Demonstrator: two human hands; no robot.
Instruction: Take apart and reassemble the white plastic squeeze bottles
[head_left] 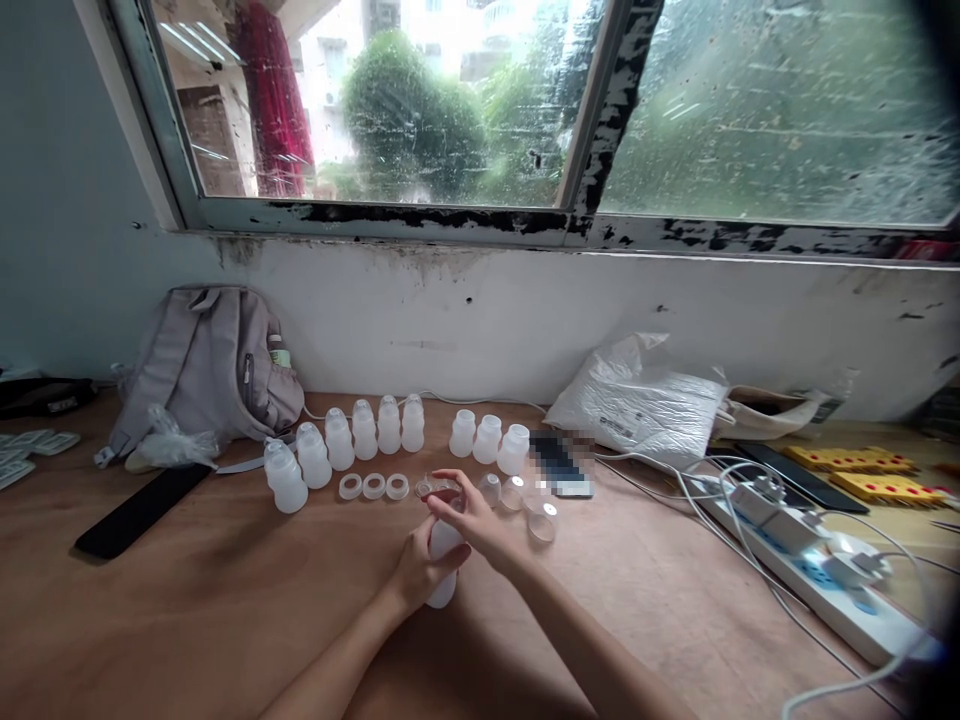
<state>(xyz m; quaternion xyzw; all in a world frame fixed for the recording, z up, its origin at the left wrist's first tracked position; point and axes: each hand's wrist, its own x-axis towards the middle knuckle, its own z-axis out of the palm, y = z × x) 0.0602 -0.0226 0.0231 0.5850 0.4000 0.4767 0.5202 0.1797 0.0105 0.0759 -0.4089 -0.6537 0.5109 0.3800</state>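
Observation:
My left hand (pixel 417 570) grips a small white plastic bottle (pixel 442 590), holding it tilted over the wooden table (pixel 225 600). My right hand (pixel 474 520) rests its fingers on the top of that same bottle, near a clear teat (pixel 435 488). Behind the hands stands a curved row of several capped white bottles (pixel 337 445), and three uncapped bottles (pixel 488 438) stand to their right. Three white rings (pixel 373 486) lie in a line just left of my hands. Several clear caps (pixel 525 500) sit to the right.
A grey backpack (pixel 210 365) leans on the wall at the left, a black flat object (pixel 139 510) before it. A phone (pixel 562 465), a white plastic bag (pixel 645 400), a power strip (pixel 817 580) with cables and yellow boards (pixel 877 475) lie at the right.

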